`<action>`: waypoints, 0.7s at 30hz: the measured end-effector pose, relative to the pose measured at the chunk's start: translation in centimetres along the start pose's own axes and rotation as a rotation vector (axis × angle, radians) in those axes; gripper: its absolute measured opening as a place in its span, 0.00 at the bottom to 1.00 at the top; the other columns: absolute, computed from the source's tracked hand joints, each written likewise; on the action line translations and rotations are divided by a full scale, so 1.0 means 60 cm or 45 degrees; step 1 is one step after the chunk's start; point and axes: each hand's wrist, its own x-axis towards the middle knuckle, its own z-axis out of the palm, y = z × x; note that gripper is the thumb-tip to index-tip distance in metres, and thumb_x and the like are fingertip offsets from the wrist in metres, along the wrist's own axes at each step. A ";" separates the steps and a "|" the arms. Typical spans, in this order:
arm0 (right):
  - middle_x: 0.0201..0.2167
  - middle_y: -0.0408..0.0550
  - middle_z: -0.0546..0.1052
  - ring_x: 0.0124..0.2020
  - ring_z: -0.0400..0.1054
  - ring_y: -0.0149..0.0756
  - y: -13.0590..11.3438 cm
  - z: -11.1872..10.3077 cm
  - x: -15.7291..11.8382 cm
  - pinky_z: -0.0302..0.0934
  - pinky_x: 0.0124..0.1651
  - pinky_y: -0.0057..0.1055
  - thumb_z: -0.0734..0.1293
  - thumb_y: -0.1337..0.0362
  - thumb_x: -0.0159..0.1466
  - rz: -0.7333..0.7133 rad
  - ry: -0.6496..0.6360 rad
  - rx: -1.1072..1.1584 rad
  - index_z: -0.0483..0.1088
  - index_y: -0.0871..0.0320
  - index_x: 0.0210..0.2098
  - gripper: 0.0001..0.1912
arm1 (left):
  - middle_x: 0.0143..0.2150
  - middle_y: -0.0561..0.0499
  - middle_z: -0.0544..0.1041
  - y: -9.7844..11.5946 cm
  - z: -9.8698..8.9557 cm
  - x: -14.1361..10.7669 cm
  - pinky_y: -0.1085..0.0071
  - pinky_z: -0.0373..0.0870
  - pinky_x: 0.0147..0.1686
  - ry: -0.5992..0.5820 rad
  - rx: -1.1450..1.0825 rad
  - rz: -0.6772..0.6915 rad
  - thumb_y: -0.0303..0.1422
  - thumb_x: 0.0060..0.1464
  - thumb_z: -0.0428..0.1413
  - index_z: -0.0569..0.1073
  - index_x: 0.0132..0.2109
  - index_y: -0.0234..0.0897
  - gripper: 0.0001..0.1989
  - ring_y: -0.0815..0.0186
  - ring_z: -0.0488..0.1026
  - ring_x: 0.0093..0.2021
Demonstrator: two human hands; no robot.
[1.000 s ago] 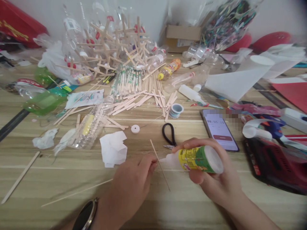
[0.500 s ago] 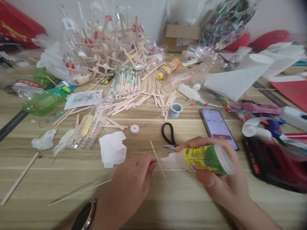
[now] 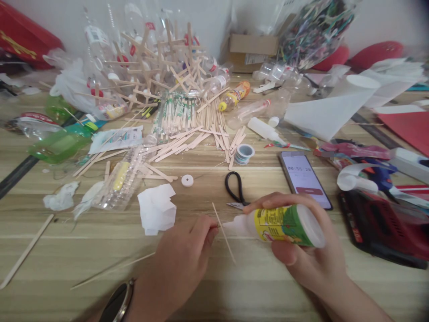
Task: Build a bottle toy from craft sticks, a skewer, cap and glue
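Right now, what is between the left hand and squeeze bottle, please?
In the head view, a thin wooden stick slants between the left hand and the squeeze bottle.

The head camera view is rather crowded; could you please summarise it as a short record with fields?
Left hand: pinched at a thin stick; exact grip partly hidden
Right hand: wrapped around a squeeze bottle
Bottle pose: lying roughly level, nozzle toward the stick; contact unclear
Bottle label: yellow and green
Left wrist: watch
Beyond the hands: white paper, white disc, black-handled tool, phone with a timer showing
Far side: cardboard box
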 end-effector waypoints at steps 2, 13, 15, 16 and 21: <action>0.35 0.48 0.79 0.34 0.75 0.43 -0.001 -0.001 -0.001 0.72 0.35 0.38 0.67 0.41 0.56 -0.002 0.000 -0.002 0.70 0.48 0.42 0.23 | 0.32 0.51 0.78 -0.001 0.001 -0.001 0.67 0.67 0.31 0.008 0.002 0.010 0.30 0.65 0.43 0.71 0.40 0.39 0.13 0.60 0.75 0.32; 0.34 0.49 0.80 0.34 0.76 0.44 0.000 0.000 -0.001 0.72 0.33 0.38 0.67 0.40 0.55 0.002 -0.011 -0.029 0.69 0.48 0.42 0.23 | 0.33 0.51 0.79 0.002 -0.002 -0.001 0.68 0.69 0.32 -0.008 0.012 0.003 0.31 0.65 0.42 0.72 0.40 0.40 0.14 0.61 0.76 0.32; 0.35 0.49 0.80 0.35 0.76 0.44 0.001 -0.001 -0.002 0.72 0.35 0.38 0.68 0.40 0.54 0.014 -0.020 -0.022 0.69 0.48 0.42 0.24 | 0.32 0.51 0.79 0.002 -0.002 -0.001 0.68 0.69 0.32 -0.006 0.023 0.005 0.31 0.65 0.41 0.72 0.40 0.40 0.14 0.61 0.76 0.32; 0.35 0.49 0.80 0.35 0.76 0.44 0.001 -0.002 -0.003 0.72 0.35 0.38 0.68 0.40 0.55 0.018 -0.025 -0.017 0.69 0.48 0.42 0.24 | 0.32 0.51 0.79 0.003 -0.002 0.000 0.68 0.70 0.32 -0.006 0.026 0.010 0.31 0.65 0.41 0.72 0.40 0.40 0.14 0.61 0.76 0.32; 0.35 0.48 0.80 0.35 0.76 0.43 0.000 -0.003 -0.002 0.71 0.35 0.36 0.67 0.40 0.56 0.006 -0.024 -0.036 0.69 0.48 0.42 0.23 | 0.31 0.50 0.79 0.003 -0.002 0.000 0.70 0.71 0.34 0.016 0.026 0.042 0.31 0.65 0.41 0.73 0.40 0.40 0.15 0.63 0.76 0.33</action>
